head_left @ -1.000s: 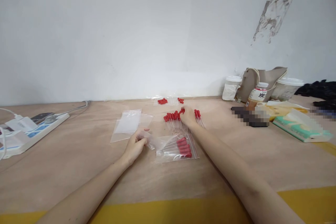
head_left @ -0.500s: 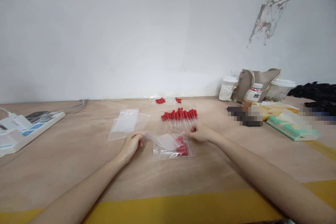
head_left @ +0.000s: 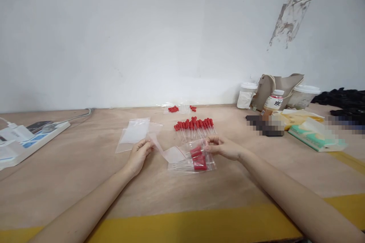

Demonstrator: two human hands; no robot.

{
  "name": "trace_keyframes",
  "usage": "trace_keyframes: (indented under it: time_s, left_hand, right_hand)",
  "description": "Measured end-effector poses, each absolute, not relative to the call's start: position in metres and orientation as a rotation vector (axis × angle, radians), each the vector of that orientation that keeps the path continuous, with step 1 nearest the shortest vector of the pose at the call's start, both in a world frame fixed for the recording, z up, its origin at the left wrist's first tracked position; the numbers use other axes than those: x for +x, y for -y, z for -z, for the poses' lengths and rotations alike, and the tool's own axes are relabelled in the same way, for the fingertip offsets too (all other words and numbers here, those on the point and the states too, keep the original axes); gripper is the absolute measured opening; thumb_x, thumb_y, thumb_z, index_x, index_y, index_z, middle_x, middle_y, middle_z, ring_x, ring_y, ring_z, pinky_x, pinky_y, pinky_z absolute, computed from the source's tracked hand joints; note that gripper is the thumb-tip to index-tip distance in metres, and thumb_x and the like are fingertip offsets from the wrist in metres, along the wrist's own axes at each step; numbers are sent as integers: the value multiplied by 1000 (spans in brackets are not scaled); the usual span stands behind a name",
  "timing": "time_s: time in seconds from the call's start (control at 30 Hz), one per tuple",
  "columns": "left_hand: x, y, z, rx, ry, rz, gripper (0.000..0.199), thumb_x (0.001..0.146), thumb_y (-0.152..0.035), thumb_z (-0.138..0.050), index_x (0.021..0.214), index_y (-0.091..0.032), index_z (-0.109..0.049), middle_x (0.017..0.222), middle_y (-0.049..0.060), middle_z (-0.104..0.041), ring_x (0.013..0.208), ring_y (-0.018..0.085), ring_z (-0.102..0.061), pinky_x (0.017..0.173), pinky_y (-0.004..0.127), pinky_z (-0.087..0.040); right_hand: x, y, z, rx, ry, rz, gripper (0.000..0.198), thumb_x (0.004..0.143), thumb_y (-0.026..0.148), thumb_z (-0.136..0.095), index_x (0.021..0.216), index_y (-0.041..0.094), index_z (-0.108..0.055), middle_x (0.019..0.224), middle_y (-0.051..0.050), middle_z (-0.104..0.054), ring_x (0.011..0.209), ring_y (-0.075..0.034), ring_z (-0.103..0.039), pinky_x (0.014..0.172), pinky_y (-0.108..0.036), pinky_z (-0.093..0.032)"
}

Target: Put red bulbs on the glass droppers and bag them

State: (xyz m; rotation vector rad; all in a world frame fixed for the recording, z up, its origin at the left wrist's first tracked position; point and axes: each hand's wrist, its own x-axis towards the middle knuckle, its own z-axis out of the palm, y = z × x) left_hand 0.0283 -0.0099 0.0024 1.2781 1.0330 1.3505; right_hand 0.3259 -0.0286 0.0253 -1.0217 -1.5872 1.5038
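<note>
My left hand [head_left: 139, 154] pinches one end of a whitish translucent zip bag [head_left: 174, 154], whose other end lies over a filled bag. That clear zip bag [head_left: 182, 167] contains several red-bulbed droppers [head_left: 199, 162], bulbs toward the right and thin clear stems toward the left. At its upper right corner, my right hand [head_left: 221, 147] is closed on the clear zip bag. Just beyond it lies a row of loose droppers [head_left: 194, 124], red bulbs pointing away from me. Flat zip bags [head_left: 137, 131] are stacked beyond my left hand.
By the wall lie clear bags with small red pieces [head_left: 173, 109]. A power strip [head_left: 57, 131] with plugs is at left. On the right stand a paper cup [head_left: 247, 93], a bottle [head_left: 273, 104], a beige bag [head_left: 281, 83] and a green tissue pack [head_left: 313, 137]. Yellow tape [head_left: 196, 226] edges the table.
My right hand now grips the filled bag's corner and has raised it slightly, shifting the bag right. My left hand has drawn the whitish bag a little to the left.
</note>
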Motion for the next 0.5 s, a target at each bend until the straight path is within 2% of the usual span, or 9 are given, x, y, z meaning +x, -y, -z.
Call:
trace_keyframes:
  time_s: [0.13,0.3,0.37,0.5]
  left_hand:
    - [33,12,-3,1012,-1037,-1293,9,75,-21,-55,72,-16,-48,72,1,-61,67,15,-64,71,33,-52]
    - [39,20,-9,924,-1141,-1231,9,79,-10,-51,80,-17,-45,77,1,-61,64,10,-64,66,24,-54]
    - [43,25,-12,936,-1196,-1196,22,77,-5,-52,91,-19,-43,76,0,-61,63,9,-63,66,22,-54]
    - [47,37,-15,1112,-1282,-1067,58,69,-2,-55,116,-24,-32,57,-8,-53,55,11,-61,61,26,-54]
  right_hand:
    - [361,21,-45,-986,1261,-1465,22,61,28,-68,68,17,-51,65,2,-58,54,-9,-54,50,-20,-45]
    - [409,-4,-51,-939,843,-1147,2,69,13,-56,71,14,-55,67,-2,-61,56,-10,-59,52,-21,-52]
    - [417,-13,-44,-898,677,-971,6,71,11,-52,69,16,-51,69,-1,-61,58,-10,-61,56,-23,-54]
    - [415,-30,-20,-925,495,-752,17,70,11,-52,67,20,-38,61,5,-56,54,-10,-60,55,-27,-55]
